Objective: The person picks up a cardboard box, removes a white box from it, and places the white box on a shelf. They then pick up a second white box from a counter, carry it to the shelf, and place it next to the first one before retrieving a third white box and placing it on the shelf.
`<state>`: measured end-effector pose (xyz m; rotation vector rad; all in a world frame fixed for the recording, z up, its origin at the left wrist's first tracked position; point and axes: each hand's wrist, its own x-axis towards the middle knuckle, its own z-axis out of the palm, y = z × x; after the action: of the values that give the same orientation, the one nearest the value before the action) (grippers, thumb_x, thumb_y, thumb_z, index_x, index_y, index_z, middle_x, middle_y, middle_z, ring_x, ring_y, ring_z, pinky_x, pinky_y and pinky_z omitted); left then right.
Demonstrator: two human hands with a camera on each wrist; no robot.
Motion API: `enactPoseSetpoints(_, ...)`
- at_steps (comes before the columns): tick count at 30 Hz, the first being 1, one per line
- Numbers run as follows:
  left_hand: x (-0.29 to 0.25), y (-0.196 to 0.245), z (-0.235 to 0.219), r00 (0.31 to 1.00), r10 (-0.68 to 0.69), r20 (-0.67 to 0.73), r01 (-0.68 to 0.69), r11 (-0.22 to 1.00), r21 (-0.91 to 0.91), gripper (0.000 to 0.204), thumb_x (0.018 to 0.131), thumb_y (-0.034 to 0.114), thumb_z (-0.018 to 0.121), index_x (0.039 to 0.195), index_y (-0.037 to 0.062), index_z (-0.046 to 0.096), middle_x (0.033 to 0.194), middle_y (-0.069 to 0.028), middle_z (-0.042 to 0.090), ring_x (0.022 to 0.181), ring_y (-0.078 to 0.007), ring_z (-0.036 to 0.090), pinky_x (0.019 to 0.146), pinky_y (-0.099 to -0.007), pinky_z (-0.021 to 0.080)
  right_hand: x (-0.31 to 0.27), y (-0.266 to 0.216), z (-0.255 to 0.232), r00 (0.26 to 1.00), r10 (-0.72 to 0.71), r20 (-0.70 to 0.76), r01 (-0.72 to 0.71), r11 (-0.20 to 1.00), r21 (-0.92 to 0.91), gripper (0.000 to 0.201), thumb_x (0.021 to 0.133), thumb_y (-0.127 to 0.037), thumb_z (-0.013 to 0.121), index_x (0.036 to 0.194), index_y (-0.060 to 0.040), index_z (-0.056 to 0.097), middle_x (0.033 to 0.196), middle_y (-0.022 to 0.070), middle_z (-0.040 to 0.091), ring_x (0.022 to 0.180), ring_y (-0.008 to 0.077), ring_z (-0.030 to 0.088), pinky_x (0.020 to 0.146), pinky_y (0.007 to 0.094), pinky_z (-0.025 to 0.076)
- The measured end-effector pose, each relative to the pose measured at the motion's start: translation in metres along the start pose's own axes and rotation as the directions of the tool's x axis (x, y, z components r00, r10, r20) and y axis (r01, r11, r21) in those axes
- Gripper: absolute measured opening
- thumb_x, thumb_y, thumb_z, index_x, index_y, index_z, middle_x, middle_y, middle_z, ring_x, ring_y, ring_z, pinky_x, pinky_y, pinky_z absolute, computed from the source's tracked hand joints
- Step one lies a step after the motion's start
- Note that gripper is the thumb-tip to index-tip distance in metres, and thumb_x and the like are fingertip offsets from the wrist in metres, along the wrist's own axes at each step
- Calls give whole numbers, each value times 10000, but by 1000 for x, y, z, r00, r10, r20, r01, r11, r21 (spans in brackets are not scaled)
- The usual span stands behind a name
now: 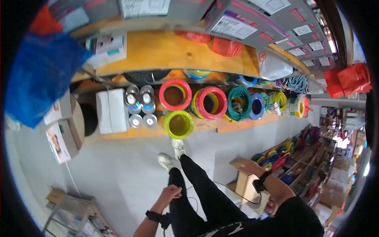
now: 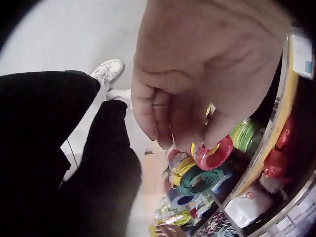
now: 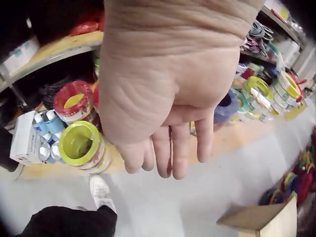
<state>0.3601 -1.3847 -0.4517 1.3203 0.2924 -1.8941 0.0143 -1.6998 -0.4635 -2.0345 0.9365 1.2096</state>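
Note:
My left hand point(image 1: 171, 193) hangs in front of the dark trousers with its fingers loosely curled. In the left wrist view nothing shows in the left palm point(image 2: 197, 74). Out to the right, my right hand point(image 1: 249, 166) overlaps the top of a light-brown box point(image 1: 245, 185). The right wrist view shows this hand's fingers point(image 3: 180, 148) extended, holding nothing. Ahead of both hands, on a low shelf, sit coils of wire: a yellow-green coil point(image 1: 178, 136) at the front edge, a red coil point(image 1: 161, 94), another red coil point(image 1: 223, 103), a green coil point(image 1: 246, 103) and a blue coil point(image 1: 260, 110).
Left of the coils are silver-topped containers point(image 1: 135, 121) and a white carton point(image 1: 112, 111). Grey boxes point(image 1: 237, 19) fill the upper shelf. A blue bag point(image 1: 41, 75) hangs at far left. More coils point(image 1: 272, 156) line the right side. A step stand point(image 1: 85, 215) is at lower left.

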Motion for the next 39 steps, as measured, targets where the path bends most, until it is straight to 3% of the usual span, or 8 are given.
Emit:
enactPoseSetpoints(7, 26, -88, 12, 992, -107, 60, 96, 981, 166, 216, 850, 252, 590, 815, 41, 565, 693, -24, 585, 614, -99, 575, 518, -232, 472, 34, -40, -121, 960, -116, -254, 115, 993, -18, 321, 771, -328, 628, 979, -86, 595, 891, 99, 626, 809, 268, 602, 745, 361, 474)
enactPoseSetpoints(12, 48, -100, 28, 983, -173, 64, 169, 984, 65, 227, 887, 237, 518, 905, 13, 550, 733, -84, 620, 532, -144, 609, 433, -233, 456, 115, -32, -242, 836, -232, -498, 53, 936, -348, 579, 757, -355, 633, 1221, -65, 445, 1258, 173, 449, 1140, 336, 448, 959, 405, 372)
enactPoseSetpoints(14, 62, -102, 42, 973, -210, 92, 212, 977, -8, 257, 908, 249, 491, 959, 1, 533, 770, -108, 631, 543, -159, 617, 434, -243, 470, 153, -33, -303, 626, -439, -645, 75, 857, -510, 638, 734, -323, 662, 1245, -34, 413, 1300, 231, 361, 1170, 395, 381, 986, 423, 342)
enactPoseSetpoints(15, 68, -110, 49, 969, -215, 125, 221, 974, -38, 281, 922, 258, 473, 996, -9, 523, 797, -123, 637, 551, -167, 620, 440, -252, 480, 185, -20, -328, 409, -502, -762, 60, 848, -527, 666, 714, -312, 689, 1252, -46, 400, 1298, 244, 349, 1180, 403, 365, 991, 430, 334)
enactPoseSetpoints(19, 91, -118, 85, 941, -312, 132, 330, 931, -152, 256, 900, 245, 501, 978, 4, 533, 804, -124, 637, 557, -167, 626, 422, -236, 473, 216, -86, -432, 155, -480, -864, 17, 875, -483, 937, 571, -353, 798, 1317, -69, 309, 1283, 253, 356, 1222, 405, 317, 980, 447, 329)
enactPoseSetpoints(26, 126, -123, 116, 892, -421, 162, 443, 886, -135, 321, 893, 264, 506, 1077, 1, 515, 860, -124, 643, 590, -200, 640, 475, -264, 507, 244, -109, -476, 433, -396, -810, -42, 888, -457, 978, 584, -315, 787, 1373, -119, 243, 1321, 236, 350, 1231, 385, 353, 983, 419, 354)
enactPoseSetpoints(28, 132, -118, 116, 877, -449, 170, 473, 869, -145, 340, 887, 271, 516, 1100, 5, 506, 897, -135, 646, 602, -212, 643, 493, -275, 520, 254, -83, -488, 471, -461, -752, 276, 887, -371, 917, 600, -269, 777, 1354, -100, 285, 1265, 198, 442, 1193, 335, 426, 961, 381, 384)
enactPoseSetpoints(39, 170, -111, 116, 994, -49, 95, 62, 988, -138, 373, 850, 287, 596, 1102, 18, 539, 900, -67, 624, 728, -119, 602, 617, -254, 515, 179, -129, -456, 177, -491, -853, 585, 749, -310, 556, 647, -101, 747, 1136, -14, 497, 1058, 136, 556, 1006, 251, 534, 902, 327, 414)
